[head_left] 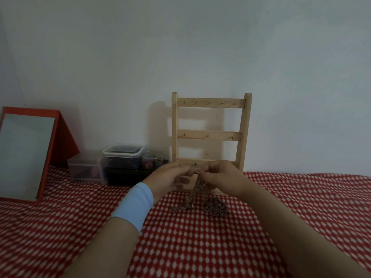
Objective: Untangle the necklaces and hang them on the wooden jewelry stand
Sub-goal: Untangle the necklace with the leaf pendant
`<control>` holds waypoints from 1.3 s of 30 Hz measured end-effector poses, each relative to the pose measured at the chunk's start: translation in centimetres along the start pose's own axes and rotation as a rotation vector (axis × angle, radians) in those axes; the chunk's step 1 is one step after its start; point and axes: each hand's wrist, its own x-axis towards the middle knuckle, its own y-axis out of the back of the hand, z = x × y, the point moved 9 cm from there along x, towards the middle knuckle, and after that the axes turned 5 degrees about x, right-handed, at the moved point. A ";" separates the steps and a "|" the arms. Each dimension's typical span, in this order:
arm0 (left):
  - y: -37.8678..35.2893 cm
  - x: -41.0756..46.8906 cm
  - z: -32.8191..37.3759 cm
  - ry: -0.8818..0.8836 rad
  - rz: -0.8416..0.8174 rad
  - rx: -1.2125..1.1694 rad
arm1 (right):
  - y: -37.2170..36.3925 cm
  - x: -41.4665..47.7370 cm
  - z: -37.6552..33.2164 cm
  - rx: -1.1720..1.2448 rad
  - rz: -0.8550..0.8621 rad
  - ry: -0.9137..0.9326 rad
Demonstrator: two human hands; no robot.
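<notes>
In the head view, the necklaces point(215, 207) lie in front of the wooden stand point(210, 135), partly lifted. One beaded strand rises from the cloth to the fingertips, while two darker clumps rest on the cloth just below the hands. The left hand point(170, 177) and the right hand point(220, 175) are held close together in front of the stand's lowest bar. Each has its fingers curled in and seems to pinch the top of the strand, though the blur hides the exact grip. A pale blue wristband point(133, 205) sits on the left wrist. The necklaces look light and completely limp, so they will sag and swing from wherever they are held. The ornate pieces will probably snag on each other, and thin links could kink or snap if tugged. The best hold is likely a fingertip pinch on a bare length of chain near the knot, easing the loops apart rather than pulling on the pendants. The small hooks on the stand's bars are all bare. The red cloth with white dots point(200, 247) is soft and slightly rumpled, and it could catch the chain. To the left, a mirror in a red frame point(26, 155) leans back, and some plastic boxes point(122, 155) sit near the plain pale wall point(180, 47).
</notes>
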 end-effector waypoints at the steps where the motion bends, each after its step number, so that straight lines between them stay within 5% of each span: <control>1: -0.2 0.1 0.3 -0.024 0.002 -0.007 | -0.5 -0.1 0.1 -0.006 -0.048 -0.021; 10: -1.5 -0.6 0.9 -0.069 -0.129 -0.100 | -1.5 -0.3 0.4 0.106 -0.134 -0.058; 17: -0.6 -0.5 0.6 -0.010 -0.073 0.276 | 0.2 0.1 0.5 0.207 0.018 -0.055; 26: 0.2 -1.7 4.5 -0.258 0.133 0.706 | -0.6 0.3 1.4 0.393 -0.014 -0.132; 34: -0.5 -1.6 5.1 -0.247 0.168 1.103 | -0.9 0.3 1.5 0.267 0.034 -0.127; 39: -1.0 -1.0 3.7 -0.215 0.047 0.993 | -1.1 0.2 0.8 0.168 0.034 -0.094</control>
